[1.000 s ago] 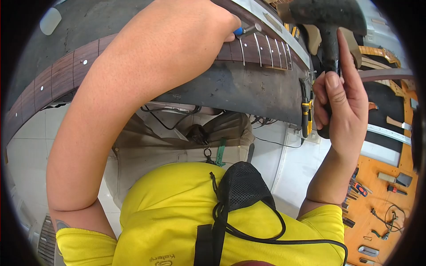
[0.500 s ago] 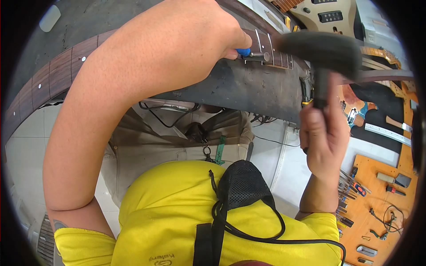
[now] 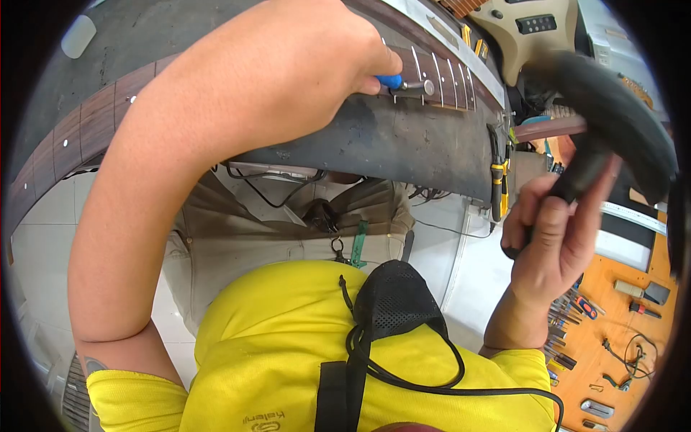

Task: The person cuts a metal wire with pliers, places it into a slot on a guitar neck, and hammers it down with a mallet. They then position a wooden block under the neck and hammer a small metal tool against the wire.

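A long dark wooden guitar fretboard (image 3: 95, 115) with white dot inlays lies along the bench. Toward its right end sit several metal frets (image 3: 436, 70), some with ends sticking out past the near edge. Over this part, my left hand (image 3: 335, 61) pinches a blue-handled metal tool (image 3: 391, 81) whose round metal end points right. My right hand (image 3: 551, 241) is wrapped round the handle of a black mallet (image 3: 612, 115), raised to the right of the fretboard and apart from it. My left forearm hides the fretboard's middle.
Yellow-handled pliers (image 3: 499, 176) hang at the bench's right end. A cream guitar body (image 3: 533, 39) lies at the back right. On the right, an orange wooden board (image 3: 626, 345) carries several hand tools. A dark bench top (image 3: 432, 155) supports the fretboard.
My right hand has swung the mallet right and up, away from the fretboard. My left hand and the blue-handled tool have barely shifted.
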{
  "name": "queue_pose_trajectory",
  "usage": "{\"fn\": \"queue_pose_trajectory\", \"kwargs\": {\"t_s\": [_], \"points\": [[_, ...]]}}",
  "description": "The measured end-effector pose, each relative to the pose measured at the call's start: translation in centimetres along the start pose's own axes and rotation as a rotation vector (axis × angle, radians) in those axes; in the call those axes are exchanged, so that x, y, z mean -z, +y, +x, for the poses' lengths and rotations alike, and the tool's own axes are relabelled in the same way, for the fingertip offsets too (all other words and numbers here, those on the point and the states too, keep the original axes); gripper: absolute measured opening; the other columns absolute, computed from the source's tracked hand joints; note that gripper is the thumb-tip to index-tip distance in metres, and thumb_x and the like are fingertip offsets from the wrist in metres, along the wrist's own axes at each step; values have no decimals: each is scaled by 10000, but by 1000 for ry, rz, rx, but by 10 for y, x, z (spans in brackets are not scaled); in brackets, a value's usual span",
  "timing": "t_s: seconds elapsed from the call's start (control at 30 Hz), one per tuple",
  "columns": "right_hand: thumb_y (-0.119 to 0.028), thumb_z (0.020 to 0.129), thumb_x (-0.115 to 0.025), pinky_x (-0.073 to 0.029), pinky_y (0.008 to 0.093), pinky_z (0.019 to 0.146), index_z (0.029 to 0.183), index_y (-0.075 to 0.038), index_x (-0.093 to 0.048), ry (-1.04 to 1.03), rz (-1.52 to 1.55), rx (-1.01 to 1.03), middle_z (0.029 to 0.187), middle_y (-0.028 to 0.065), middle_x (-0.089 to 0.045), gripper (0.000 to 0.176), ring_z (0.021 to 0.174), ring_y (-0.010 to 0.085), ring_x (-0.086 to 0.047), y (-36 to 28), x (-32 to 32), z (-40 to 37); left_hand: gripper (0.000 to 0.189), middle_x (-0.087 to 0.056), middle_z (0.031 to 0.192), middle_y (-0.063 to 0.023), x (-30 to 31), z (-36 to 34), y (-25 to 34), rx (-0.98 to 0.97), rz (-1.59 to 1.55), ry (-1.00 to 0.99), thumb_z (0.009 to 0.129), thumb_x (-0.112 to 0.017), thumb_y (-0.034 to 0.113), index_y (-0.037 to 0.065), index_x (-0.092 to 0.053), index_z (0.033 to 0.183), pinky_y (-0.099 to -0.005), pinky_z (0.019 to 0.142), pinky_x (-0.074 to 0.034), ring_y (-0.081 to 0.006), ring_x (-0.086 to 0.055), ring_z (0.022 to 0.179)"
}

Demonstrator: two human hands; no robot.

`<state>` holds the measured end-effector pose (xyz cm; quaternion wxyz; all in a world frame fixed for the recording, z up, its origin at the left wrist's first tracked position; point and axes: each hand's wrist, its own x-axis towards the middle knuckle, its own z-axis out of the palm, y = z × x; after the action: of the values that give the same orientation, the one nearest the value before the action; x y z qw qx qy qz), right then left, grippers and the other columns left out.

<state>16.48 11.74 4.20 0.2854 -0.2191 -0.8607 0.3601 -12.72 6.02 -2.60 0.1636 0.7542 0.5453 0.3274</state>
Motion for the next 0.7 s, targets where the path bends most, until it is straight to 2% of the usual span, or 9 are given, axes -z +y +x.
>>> {"fn": "queue_pose_trajectory", "kwargs": {"t_s": [0.03, 0.07, 0.1, 0.17, 0.27, 0.37, 0.47, 0.57, 0.7], "points": [[-133, 1133, -525, -362, 215, 442, 1725, -94, -133, -88, 253, 165, 917, 74, -592, 711, 543, 53, -453, 7, -2, 7, 264, -756, 926, -240, 1, -1, 2, 11, 6, -2, 995, -645, 138, -14, -765, 1175, -475, 791, -583, -414, -735, 888], [-144, 1134, -525, -358, 215, 446, 1726, -88, -103, 225, -132, 37, 878, 52, -579, 729, 546, 49, -445, 10, -9, -10, 272, -756, 930, -244, 2, -1, 3, 22, 20, 0, 994, -656, 143, -13, -764, 1189, -477, 792, -582, -415, -735, 889], [-131, 1129, -533, -354, 215, 464, 1718, -66, -170, 101, -213, -158, 830, 15, -558, 694, 560, 44, -439, 15, -4, -17, 272, -756, 930, -244, -6, 0, -3, 19, 24, 0, 994, -656, 143, -13, -764, 1189, -477, 792, -582, -415, -735, 889], [-126, 1115, -556, -379, 236, 586, 1694, -43, -222, -206, -506, -256, 961, 62, -571, 674, 696, 87, -486, 7, 3, 0, 222, -735, 870, -225, -28, 2, -20, -191, 120, 253, 924, -731, 53, -41, -760, 1124, -468, 759, -550, -395, -710, 823], [-119, 1093, -591, -416, 268, 769, 1659, -9, -298, 12, -332, -240, 1159, 132, -592, 646, 900, 152, -556, -5, 2, -3, 253, -710, 860, -268, -25, 4, -14, -154, 98, 271, 880, -725, -7, -33, -771, 1128, -506, 757, -548, -463, -682, 841], [-112, 1072, -626, -453, 300, 952, 1624, 26, -375, 184, -207, -95, 1356, 203, -612, 622, 1105, 216, -627, 0, -7, -6, 266, -754, 933, -253, 3, 1, 1, -4, 46, -17, 990, -677, 152, -12, -765, 1180, -477, 792, -582, -413, -739, 893], [-108, 1057, -650, -478, 322, 1074, 1600, 49, -427, -198, -564, -270, 1488, 250, -626, 607, 1241, 260, -674, -4, 2, 0, 303, -725, 963, -251, -24, 3, -19, -139, 106, 195, 862, -782, 74, -47, -734, 1136, -502, 813, -552, -439, -691, 937], [-140, 1125, -545, -343, 196, 467, 1724, -102, -187, 206, -168, -178, 909, 40, -586, 699, 547, 47, -425, -11, 1, -11, 241, -740, 917, -256, 2, 15, -5, 138, 27, -109, 1004, -665, 148, -20, -735, 1163, -471, 781, -568, -420, -726, 883], [-245, 1139, -520, -353, 219, 424, 1714, -126, -214, 280, 21, -102, 830, 68, -488, 662, 496, 74, -398, -19, 16, -10, 201, -710, 900, -244, 5, 5, 16, 147, -198, 189, 1027, -623, 126, -26, -663, 1154, -467, 768, -544, -421, -700, 875]]}}
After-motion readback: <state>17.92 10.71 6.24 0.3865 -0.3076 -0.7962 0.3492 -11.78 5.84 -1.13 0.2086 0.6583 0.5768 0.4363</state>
